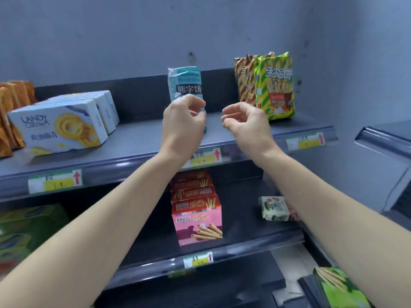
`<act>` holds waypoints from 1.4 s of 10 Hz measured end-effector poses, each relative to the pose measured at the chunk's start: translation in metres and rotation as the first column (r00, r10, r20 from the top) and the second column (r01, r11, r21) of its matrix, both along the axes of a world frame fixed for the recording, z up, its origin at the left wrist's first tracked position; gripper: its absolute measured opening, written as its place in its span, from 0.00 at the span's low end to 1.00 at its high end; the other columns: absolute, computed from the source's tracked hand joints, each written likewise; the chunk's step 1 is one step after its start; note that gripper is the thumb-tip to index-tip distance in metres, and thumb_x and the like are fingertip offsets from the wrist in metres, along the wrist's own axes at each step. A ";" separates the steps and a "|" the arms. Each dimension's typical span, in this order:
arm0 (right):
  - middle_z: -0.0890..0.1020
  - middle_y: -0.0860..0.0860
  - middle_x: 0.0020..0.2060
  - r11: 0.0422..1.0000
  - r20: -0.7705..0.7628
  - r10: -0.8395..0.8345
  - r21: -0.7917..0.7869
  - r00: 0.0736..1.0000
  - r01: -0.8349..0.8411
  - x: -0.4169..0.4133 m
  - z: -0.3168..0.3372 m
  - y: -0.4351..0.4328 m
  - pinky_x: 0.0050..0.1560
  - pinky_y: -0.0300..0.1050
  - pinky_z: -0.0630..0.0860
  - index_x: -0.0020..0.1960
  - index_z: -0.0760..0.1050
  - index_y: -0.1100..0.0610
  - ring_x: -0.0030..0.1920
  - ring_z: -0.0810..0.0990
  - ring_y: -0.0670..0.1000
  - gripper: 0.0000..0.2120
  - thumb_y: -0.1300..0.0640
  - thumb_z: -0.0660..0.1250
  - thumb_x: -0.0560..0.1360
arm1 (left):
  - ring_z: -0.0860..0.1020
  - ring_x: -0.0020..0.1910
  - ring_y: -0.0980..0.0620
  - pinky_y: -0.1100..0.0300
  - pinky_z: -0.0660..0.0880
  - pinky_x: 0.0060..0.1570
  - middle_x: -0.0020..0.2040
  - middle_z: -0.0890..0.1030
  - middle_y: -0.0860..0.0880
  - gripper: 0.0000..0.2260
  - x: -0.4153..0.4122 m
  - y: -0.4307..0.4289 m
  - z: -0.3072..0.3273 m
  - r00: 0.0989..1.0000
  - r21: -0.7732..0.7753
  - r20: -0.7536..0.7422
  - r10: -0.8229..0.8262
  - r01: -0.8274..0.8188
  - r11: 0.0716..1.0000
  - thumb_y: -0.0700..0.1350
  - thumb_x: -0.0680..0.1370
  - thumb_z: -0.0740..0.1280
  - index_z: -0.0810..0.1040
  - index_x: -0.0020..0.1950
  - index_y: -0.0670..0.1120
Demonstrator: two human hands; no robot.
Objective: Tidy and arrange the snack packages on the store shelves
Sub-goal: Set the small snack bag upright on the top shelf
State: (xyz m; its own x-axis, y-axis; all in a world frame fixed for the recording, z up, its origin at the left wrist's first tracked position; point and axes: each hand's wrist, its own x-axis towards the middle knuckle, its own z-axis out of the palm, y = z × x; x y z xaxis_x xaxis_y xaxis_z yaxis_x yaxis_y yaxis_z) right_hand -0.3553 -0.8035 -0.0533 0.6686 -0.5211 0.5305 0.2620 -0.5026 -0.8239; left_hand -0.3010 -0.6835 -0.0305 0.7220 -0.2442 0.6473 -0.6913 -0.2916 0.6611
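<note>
A teal biscuit pack (185, 83) stands upright on the top shelf (138, 138), near its back. My left hand (183, 123) hovers right in front of the pack's lower half with loosely curled fingers; I cannot tell whether the fingertips touch it. My right hand (244, 122) is beside it, to the right of the pack, fingers loosely curled and holding nothing. Green-and-yellow finger-biscuit bags (274, 85) stand at the shelf's right end with a brown striped bag (244, 78) behind them.
White cookie boxes (60, 127) and orange bags (11, 114) fill the top shelf's left side. On the lower shelf (244, 238) stand a row of pink and red wafer-roll boxes (196, 214), a small patterned box (275, 208) and green packs (24, 230). A green box (335, 287) sits bottom right.
</note>
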 end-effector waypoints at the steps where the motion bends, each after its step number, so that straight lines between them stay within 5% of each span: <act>1: 0.80 0.52 0.34 0.997 -0.033 0.015 0.071 0.999 -0.012 -0.050 -0.020 -0.010 0.43 0.39 0.78 0.37 0.75 0.55 0.37 0.80 0.49 0.15 0.73 0.58 0.70 | 0.75 0.35 0.59 0.67 0.74 0.40 0.39 0.79 0.53 0.05 -0.054 -0.011 -0.022 0.990 0.047 0.027 -0.136 0.135 0.990 0.38 0.75 0.66 0.81 0.48 0.44; 3: 0.81 0.51 0.33 0.980 -0.336 -0.105 0.126 0.936 0.156 -0.115 -0.090 -0.057 0.45 0.46 0.79 0.35 0.77 0.54 0.35 0.80 0.51 0.17 0.72 0.57 0.68 | 0.74 0.35 0.61 0.68 0.71 0.40 0.38 0.80 0.53 0.07 -0.102 -0.050 -0.094 0.884 0.252 -0.367 -0.289 0.394 0.884 0.39 0.74 0.66 0.82 0.48 0.46; 4: 0.81 0.54 0.36 0.957 -0.433 -0.139 0.172 0.891 0.233 -0.124 -0.122 -0.079 0.47 0.47 0.79 0.36 0.78 0.56 0.38 0.79 0.52 0.15 0.72 0.58 0.70 | 0.78 0.40 0.52 0.59 0.77 0.43 0.41 0.80 0.45 0.09 -0.100 -0.069 -0.129 0.698 0.167 -0.667 -0.260 0.481 0.861 0.36 0.75 0.65 0.81 0.53 0.39; 5: 0.82 0.56 0.42 0.933 -0.525 -0.158 0.198 0.836 0.301 -0.122 -0.151 -0.100 0.49 0.47 0.79 0.43 0.80 0.57 0.42 0.80 0.53 0.13 0.71 0.60 0.70 | 0.76 0.37 0.52 0.62 0.74 0.38 0.42 0.78 0.44 0.09 -0.095 -0.088 -0.159 0.602 0.170 -0.772 -0.207 0.509 0.844 0.36 0.76 0.64 0.79 0.55 0.38; 6: 0.82 0.57 0.45 0.871 -0.608 -0.144 0.297 0.781 0.392 -0.110 -0.184 -0.120 0.51 0.51 0.80 0.49 0.80 0.61 0.46 0.81 0.56 0.10 0.67 0.61 0.73 | 0.76 0.42 0.49 0.57 0.75 0.45 0.46 0.78 0.44 0.10 -0.079 -0.113 -0.183 0.610 0.231 -0.775 -0.162 0.513 0.827 0.38 0.77 0.64 0.79 0.56 0.40; 7: 0.78 0.56 0.47 0.795 -0.671 -0.068 0.410 0.738 0.446 -0.097 -0.215 -0.136 0.40 0.40 0.79 0.55 0.75 0.63 0.48 0.79 0.54 0.09 0.64 0.62 0.76 | 0.76 0.46 0.49 0.56 0.74 0.48 0.51 0.80 0.43 0.09 -0.053 -0.141 -0.205 0.650 0.306 -0.752 -0.108 0.491 0.816 0.39 0.77 0.64 0.79 0.55 0.41; 9: 0.73 0.57 0.48 0.641 -0.637 0.114 0.634 0.762 0.434 -0.072 -0.249 -0.160 0.30 0.35 0.76 0.49 0.70 0.58 0.40 0.75 0.50 0.09 0.69 0.62 0.73 | 0.77 0.53 0.47 0.59 0.70 0.49 0.59 0.79 0.44 0.11 -0.006 -0.195 -0.240 0.748 0.486 -0.663 -0.039 0.469 0.738 0.39 0.78 0.63 0.79 0.59 0.40; 10: 0.73 0.56 0.47 0.559 -0.616 0.141 0.695 0.775 0.451 -0.058 -0.263 -0.173 0.27 0.33 0.76 0.45 0.69 0.56 0.38 0.74 0.48 0.08 0.69 0.62 0.74 | 0.72 0.65 0.47 0.61 0.68 0.59 0.69 0.72 0.45 0.18 0.009 -0.220 -0.250 0.749 0.519 -0.656 -0.089 0.533 0.668 0.39 0.78 0.61 0.71 0.69 0.42; 12: 0.73 0.52 0.40 0.378 -0.582 0.148 0.781 0.800 0.498 -0.036 -0.279 -0.183 0.28 0.33 0.77 0.40 0.67 0.55 0.37 0.74 0.47 0.09 0.66 0.61 0.76 | 0.73 0.63 0.49 0.63 0.69 0.51 0.73 0.66 0.45 0.23 0.026 -0.246 -0.266 0.684 0.525 -0.718 -0.128 0.653 0.547 0.41 0.81 0.58 0.59 0.76 0.43; 13: 0.74 0.55 0.45 0.295 -0.562 0.154 0.811 0.813 0.505 -0.032 -0.284 -0.184 0.46 0.38 0.79 0.45 0.71 0.60 0.46 0.75 0.50 0.05 0.67 0.59 0.77 | 0.73 0.62 0.47 0.60 0.70 0.51 0.71 0.68 0.44 0.24 0.031 -0.253 -0.283 0.694 0.544 -0.711 -0.113 0.645 0.536 0.42 0.80 0.60 0.59 0.75 0.42; 14: 0.75 0.56 0.47 0.243 -0.564 0.112 0.814 0.818 0.528 -0.030 -0.285 -0.182 0.52 0.41 0.77 0.50 0.73 0.62 0.50 0.74 0.50 0.05 0.67 0.60 0.77 | 0.63 0.70 0.43 0.54 0.65 0.63 0.72 0.62 0.42 0.24 0.032 -0.254 -0.288 0.798 0.691 -0.601 -0.047 0.548 0.472 0.46 0.80 0.60 0.61 0.74 0.43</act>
State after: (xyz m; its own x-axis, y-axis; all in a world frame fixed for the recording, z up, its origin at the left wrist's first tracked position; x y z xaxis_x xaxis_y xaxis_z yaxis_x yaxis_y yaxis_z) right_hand -0.3848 -0.9851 -0.3382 0.3931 -0.5627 -0.7272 -0.2394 0.7010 -0.6718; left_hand -0.2692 -0.9375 -0.3187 0.6045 -0.7192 -0.3425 -0.5453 -0.6871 0.4801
